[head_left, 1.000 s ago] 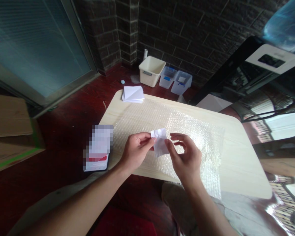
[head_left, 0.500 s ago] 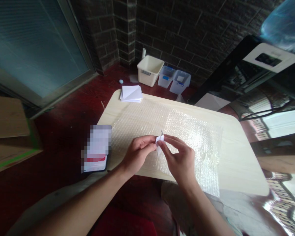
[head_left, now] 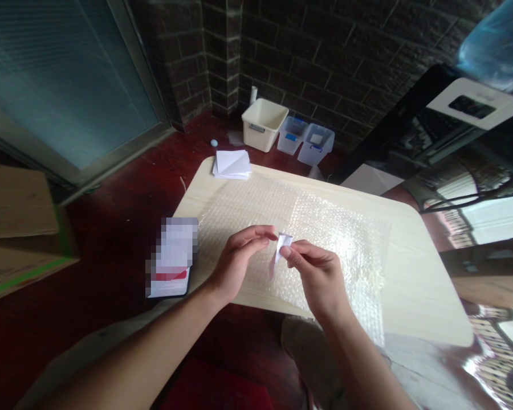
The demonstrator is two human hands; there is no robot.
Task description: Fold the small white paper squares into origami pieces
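Note:
A small folded piece of white paper (head_left: 283, 244) is pinched between the thumb and fingers of my right hand (head_left: 318, 270), above the table. Just left of it is my left hand (head_left: 241, 256), thumb and fingers apart with nothing between them. Its fingertips come close to the paper's edge; whether they touch it I cannot tell. Under both hands a sheet of bubble wrap (head_left: 256, 199) covers much of the pale wooden table (head_left: 427, 285).
A stack of white paper (head_left: 232, 164) lies at the table's far left corner. At the left edge is a phone (head_left: 171, 287), its screen blurred out. Behind the table, a cream basket (head_left: 260, 136) and two clear plastic boxes (head_left: 291, 142) stand on the floor. Cardboard boxes (head_left: 17, 205) are at far left.
My left hand has let go of the folded paper and its fingers have opened. The paper, now in my right hand alone, has turned and shifted slightly right.

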